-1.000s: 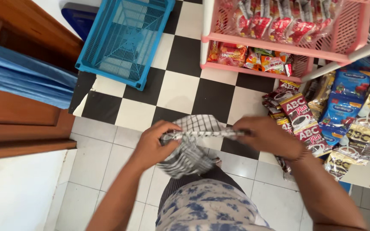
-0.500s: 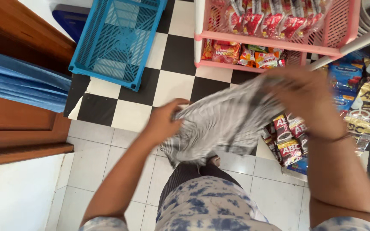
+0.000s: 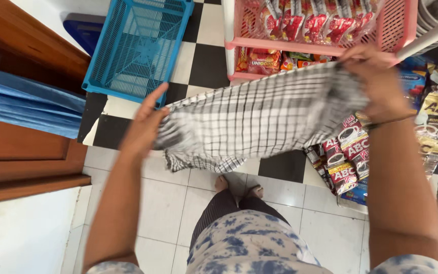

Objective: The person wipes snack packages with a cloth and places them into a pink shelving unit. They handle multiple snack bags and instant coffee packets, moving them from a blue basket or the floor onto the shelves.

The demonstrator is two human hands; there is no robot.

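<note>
A black-and-white checked cloth (image 3: 259,119) is stretched out wide in front of me, above the tiled floor. My left hand (image 3: 145,127) grips its left end at about waist height. My right hand (image 3: 376,81) grips the right end, raised higher, in front of the pink rack. The cloth slopes up from left to right, and a loose corner hangs below its left half. My feet show on the floor under the cloth.
A pink plastic rack (image 3: 325,48) holds red snack packets. Strips of sachets (image 3: 348,160) hang at the right. An empty blue plastic basket (image 3: 138,45) lies on the black-and-white floor tiles. A wooden cabinet (image 3: 21,157) with folded blue fabric (image 3: 21,109) stands left.
The cloth was bunched between my two hands close together; my hands have moved apart, the right one going up and right, and the cloth is now spread out.
</note>
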